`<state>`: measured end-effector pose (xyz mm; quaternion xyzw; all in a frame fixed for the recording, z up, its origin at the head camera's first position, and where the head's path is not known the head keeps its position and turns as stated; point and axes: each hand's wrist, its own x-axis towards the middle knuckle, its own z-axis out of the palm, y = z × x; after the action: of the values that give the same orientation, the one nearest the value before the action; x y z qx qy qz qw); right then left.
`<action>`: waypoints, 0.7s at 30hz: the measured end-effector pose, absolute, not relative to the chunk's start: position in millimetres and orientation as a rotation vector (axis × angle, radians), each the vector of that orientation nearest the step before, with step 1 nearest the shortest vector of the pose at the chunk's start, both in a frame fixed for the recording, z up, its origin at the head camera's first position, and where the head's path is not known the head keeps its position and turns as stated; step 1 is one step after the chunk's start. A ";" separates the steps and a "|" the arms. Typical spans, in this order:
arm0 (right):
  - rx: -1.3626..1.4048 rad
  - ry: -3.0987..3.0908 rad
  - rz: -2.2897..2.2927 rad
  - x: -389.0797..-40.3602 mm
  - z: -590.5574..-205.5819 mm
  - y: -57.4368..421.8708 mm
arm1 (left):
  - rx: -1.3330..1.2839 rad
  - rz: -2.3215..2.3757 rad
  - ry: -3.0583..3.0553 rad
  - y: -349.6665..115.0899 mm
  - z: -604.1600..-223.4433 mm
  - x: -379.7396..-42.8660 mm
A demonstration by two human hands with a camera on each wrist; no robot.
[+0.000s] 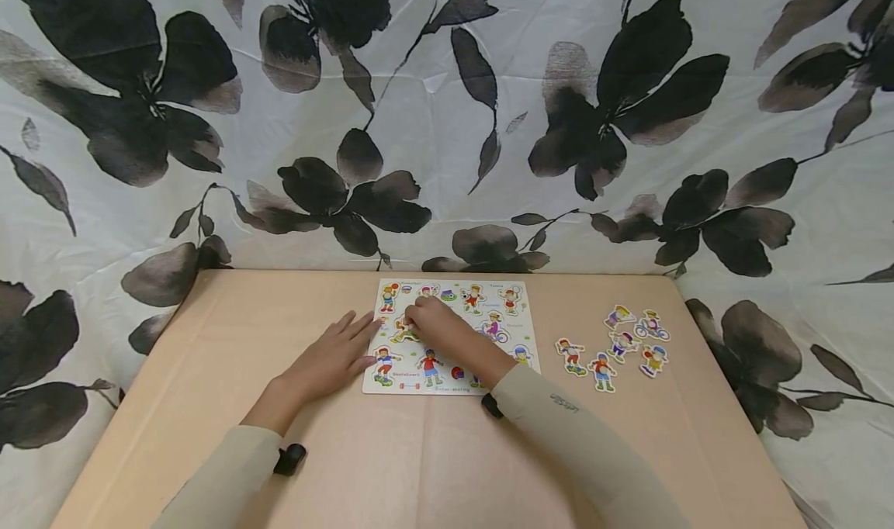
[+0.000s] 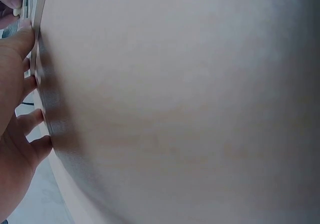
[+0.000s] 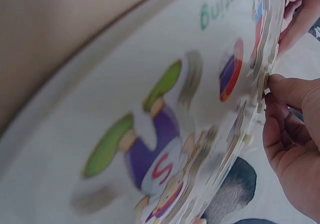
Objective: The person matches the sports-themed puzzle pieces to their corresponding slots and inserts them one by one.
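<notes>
Beige sleeves (image 1: 587,436) cross the desk (image 1: 419,467) nearest the camera. Picture board (image 1: 517,329) lies flat at the far side; left hand (image 1: 334,358) rests extended fingers along its left edge, apparently for steadiness. Right hand (image 1: 443,327) seemingly pinches a small piece (image 3: 262,85), mostly hidden, at the board. Loose figures (image 1: 621,346) lie rightward, presumably for reach.
</notes>
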<state>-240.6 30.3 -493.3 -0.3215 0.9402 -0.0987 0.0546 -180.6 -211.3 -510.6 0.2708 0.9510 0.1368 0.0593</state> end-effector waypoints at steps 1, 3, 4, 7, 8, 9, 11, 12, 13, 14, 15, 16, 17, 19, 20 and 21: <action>-0.981 2.853 -0.285 -240.7 -493.1 28.5 | 0.819 0.417 2.879 -211.4 -510.7 -180.5; -0.989 2.854 -0.253 -240.6 -493.2 25.2 | 0.827 0.424 2.884 -211.9 -510.8 -180.2; -0.994 2.855 -0.246 -240.6 -493.1 23.9 | 0.829 0.427 2.887 -212.0 -511.0 -180.2; -1.008 2.863 -0.230 -240.4 -492.9 20.9 | 0.834 0.430 2.895 -212.3 -511.5 -180.2; -1.013 2.866 -0.222 -240.5 -493.2 20.0 | 0.838 0.430 2.898 -212.4 -511.7 -180.2; -1.023 2.869 -0.205 -240.4 -493.6 19.1 | 0.833 0.431 2.896 -212.5 -511.8 -180.4; -1.029 2.872 -0.174 -240.0 -494.5 17.4 | 0.833 0.426 2.894 -212.5 -512.0 -180.7; -1.028 2.873 -0.159 -239.7 -494.8 16.6 | 0.828 0.425 2.890 -212.5 -512.0 -180.8; -1.028 2.873 -0.142 -239.5 -495.1 15.9 | 0.823 0.423 2.887 -212.5 -511.9 -180.9; -1.029 2.875 -0.128 -239.6 -495.5 15.2 | 0.825 0.422 2.887 -212.5 -511.7 -180.9; -1.029 2.877 -0.118 -239.5 -495.8 14.7 | 0.818 0.425 2.884 -212.5 -511.4 -181.0; -1.024 2.879 -0.120 -239.6 -495.8 14.2 | 0.816 0.427 2.883 -212.5 -511.2 -181.0; -1.021 2.880 -0.127 -239.6 -496.0 14.0 | 0.809 0.429 2.880 -212.4 -511.2 -181.0; -1.008 2.880 -0.161 -239.5 -496.4 14.7 | 0.812 0.433 2.881 -212.1 -511.5 -180.9; -0.998 2.878 -0.189 -239.3 -496.5 15.5 | 0.815 0.433 2.881 -211.9 -511.8 -181.0; -0.987 2.874 -0.215 -239.0 -496.5 16.8 | 0.812 0.433 2.878 -211.7 -512.1 -181.2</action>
<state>-239.0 16.8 -496.5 -0.3237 0.9423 -0.0704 0.0476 -181.2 -211.7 -512.1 0.2684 0.9507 0.1432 0.0601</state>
